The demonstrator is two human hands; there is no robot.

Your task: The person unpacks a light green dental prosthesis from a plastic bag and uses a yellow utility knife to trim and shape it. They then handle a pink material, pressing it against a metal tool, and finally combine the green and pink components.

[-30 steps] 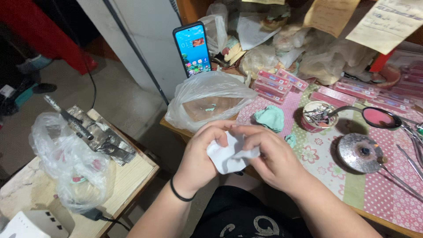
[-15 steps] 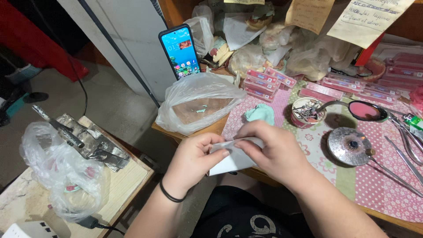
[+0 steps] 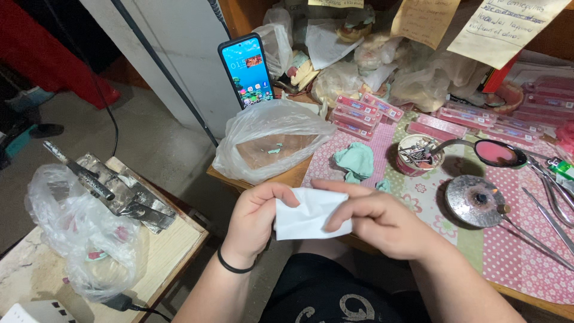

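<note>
A small folded piece of white paper [image 3: 310,216] is pinched between both my hands, just in front of the table's near edge. My left hand [image 3: 254,222], with a black band on the wrist, grips the paper's left side. My right hand [image 3: 382,218] lies over the right side, fingers stretched across its top. A lump of mint-green material [image 3: 356,161] rests on the patterned cloth just beyond my hands. What the paper wraps, if anything, is hidden.
A clear plastic bag [image 3: 269,140] sits at the table corner, with a lit phone [image 3: 247,70] propped behind it. A small cup of burs [image 3: 418,155], a round metal disc [image 3: 476,200], pink boxes [image 3: 362,113] and metal tools [image 3: 553,200] lie to the right. A low side table [image 3: 158,254] holds another bag and a metal device.
The crumpled paper has been flattened and folded between my hands, which moved slightly toward the table edge. The view has shifted a little.
</note>
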